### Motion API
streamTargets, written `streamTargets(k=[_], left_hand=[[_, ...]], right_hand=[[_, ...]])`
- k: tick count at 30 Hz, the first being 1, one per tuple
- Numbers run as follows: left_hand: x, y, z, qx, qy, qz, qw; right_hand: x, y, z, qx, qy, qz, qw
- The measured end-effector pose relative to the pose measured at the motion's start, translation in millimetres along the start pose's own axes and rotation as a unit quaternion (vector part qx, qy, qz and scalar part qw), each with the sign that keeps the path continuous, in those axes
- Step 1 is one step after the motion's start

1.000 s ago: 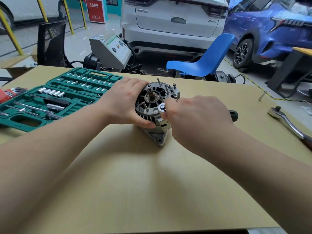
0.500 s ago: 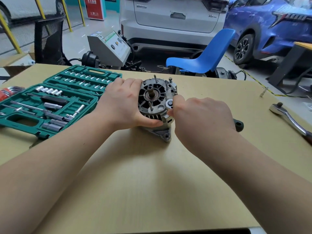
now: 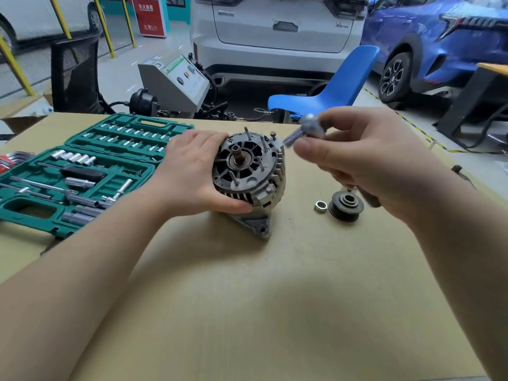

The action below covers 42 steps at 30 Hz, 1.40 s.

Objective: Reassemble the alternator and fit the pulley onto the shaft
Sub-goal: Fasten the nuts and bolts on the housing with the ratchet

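Note:
The grey alternator [image 3: 248,171] stands on its mounting lug in the middle of the table, its bare shaft [image 3: 237,153] facing me. My left hand [image 3: 189,171] grips its left side, thumb under the housing. My right hand [image 3: 365,158] is lifted to the right of the alternator and holds a small ratchet with a socket [image 3: 303,132], blurred by motion. The black grooved pulley [image 3: 347,207] lies flat on the table under that hand, with a silver nut [image 3: 320,207] just left of it.
An open green socket set [image 3: 82,171] lies at the left. A red hex-key holder [image 3: 11,158] sits at the far left edge. A larger ratchet [image 3: 461,174] lies at the right edge. Beyond the table stand a blue chair [image 3: 330,92] and parked cars.
My right hand has lifted the ratchet off the alternator's right side and swung it up and right. That uncovered the pulley and nut on the table.

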State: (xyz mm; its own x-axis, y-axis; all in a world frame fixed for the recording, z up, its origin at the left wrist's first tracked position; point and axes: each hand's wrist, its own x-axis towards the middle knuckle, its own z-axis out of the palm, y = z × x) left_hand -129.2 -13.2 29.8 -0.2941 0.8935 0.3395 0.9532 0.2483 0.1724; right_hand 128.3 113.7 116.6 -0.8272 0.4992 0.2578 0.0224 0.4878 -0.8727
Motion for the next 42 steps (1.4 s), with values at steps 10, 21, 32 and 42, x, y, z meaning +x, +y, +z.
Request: streamTargets(k=[10, 21, 32, 42], left_hand=[[1.4, -31.5, -18.6, -0.177, -0.118, -0.013, 0.977], [-38.7, 45.7, 40.9, -0.495, 0.145, -0.195, 0.834], [-4.2, 25.6, 30.7, -0.544, 0.090, -0.195, 0.811], [34.2, 23.5, 19.1, -0.536, 0.035, -0.161, 0.828]], right_hand=[[8.1, 114.8, 23.5, 0.425, 0.072, 0.154, 0.889], [30.7, 112.3, 48.2, 0.301, 0.079, 0.177, 0.934], [21.3, 100.0, 48.0, 0.157, 0.117, 0.128, 0.972], [9.6, 102.3, 48.2, 0.178, 0.191, 0.149, 0.954]])
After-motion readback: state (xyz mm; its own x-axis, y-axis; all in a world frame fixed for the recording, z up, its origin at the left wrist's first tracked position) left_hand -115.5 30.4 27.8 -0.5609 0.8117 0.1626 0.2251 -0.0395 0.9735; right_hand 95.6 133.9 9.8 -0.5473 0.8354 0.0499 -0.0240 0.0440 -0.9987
